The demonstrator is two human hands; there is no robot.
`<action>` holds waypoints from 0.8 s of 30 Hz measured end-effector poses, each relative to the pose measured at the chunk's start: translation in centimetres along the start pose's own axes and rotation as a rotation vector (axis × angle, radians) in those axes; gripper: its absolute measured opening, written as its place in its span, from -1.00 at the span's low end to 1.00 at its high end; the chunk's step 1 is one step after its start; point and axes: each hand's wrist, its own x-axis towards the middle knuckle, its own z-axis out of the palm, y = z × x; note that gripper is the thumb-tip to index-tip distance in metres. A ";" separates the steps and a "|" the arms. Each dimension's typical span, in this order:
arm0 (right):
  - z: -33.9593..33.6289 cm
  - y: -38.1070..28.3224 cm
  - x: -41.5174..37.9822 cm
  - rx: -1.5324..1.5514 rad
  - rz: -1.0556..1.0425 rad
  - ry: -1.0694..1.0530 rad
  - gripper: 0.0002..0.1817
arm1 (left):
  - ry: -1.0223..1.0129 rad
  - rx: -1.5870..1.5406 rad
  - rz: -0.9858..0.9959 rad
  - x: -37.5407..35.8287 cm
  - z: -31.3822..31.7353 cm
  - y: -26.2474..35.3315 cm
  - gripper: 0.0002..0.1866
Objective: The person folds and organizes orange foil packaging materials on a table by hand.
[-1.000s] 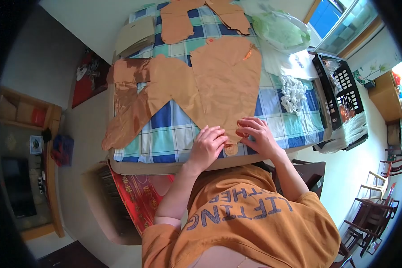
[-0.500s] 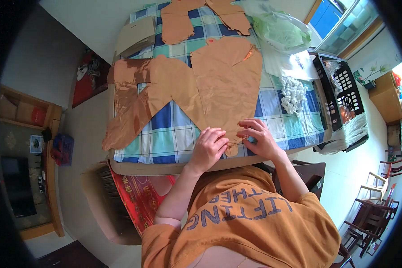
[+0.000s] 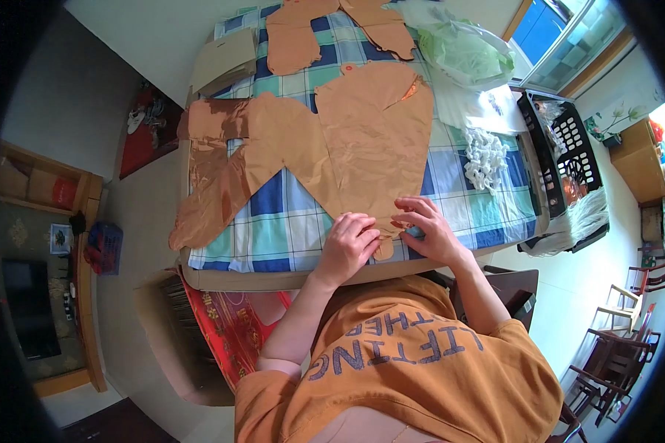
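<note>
A large flat copper-coloured foil piece is spread across a blue, green and white checked cloth. At its narrow lower end, near the table's front edge, both hands work close together. My left hand has its fingers bent and pressed together on the foil, at the left of a small rounded tab. My right hand lies just to the right of that tab, with thumb and fingers curled around the foil's edge. The fingertips partly hide the foil between them.
More copper foil pieces lie at the far side. Brown cardboard sits at the back left. A green plastic bag, white netting and a black crate are on the right. An open box stands below left.
</note>
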 end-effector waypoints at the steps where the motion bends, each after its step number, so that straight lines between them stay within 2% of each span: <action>1: -0.1 -0.1 0.0 0.019 -0.003 0.012 -0.64 | 0.000 -0.017 -0.001 0.0 -0.1 0.1 -0.79; 3: -0.4 -0.3 0.3 0.055 -0.011 0.040 -0.67 | 0.012 -0.050 -0.012 0.3 -0.4 0.2 -0.79; 5: -0.4 0.9 0.7 0.118 0.084 0.169 -0.71 | 0.038 -0.083 -0.031 0.7 -0.7 0.1 -0.80; 8: -1.4 3.1 3.0 0.117 0.193 0.359 -0.79 | 0.122 0.062 -0.022 3.0 -1.0 -1.5 -0.80; 10: -2.6 4.4 5.1 0.056 0.332 0.409 -0.81 | 0.136 0.180 -0.084 4.9 -1.1 -2.8 -0.66; 12: -2.6 6.0 7.0 -0.027 0.299 0.446 -0.81 | 0.204 0.286 -0.183 6.3 -0.4 -4.4 -0.57; 13: -2.7 6.4 7.8 -0.069 0.280 0.467 -0.81 | 0.205 0.261 -0.258 6.4 -0.2 -5.3 -0.44; 16: -2.0 6.0 9.1 -0.260 0.107 0.492 -0.79 | 0.236 0.414 -0.393 6.1 0.9 -6.7 -0.39; 24: 0.4 7.1 9.0 -0.290 0.136 0.484 -0.79 | 0.174 0.385 -0.351 5.3 1.7 -7.2 -0.36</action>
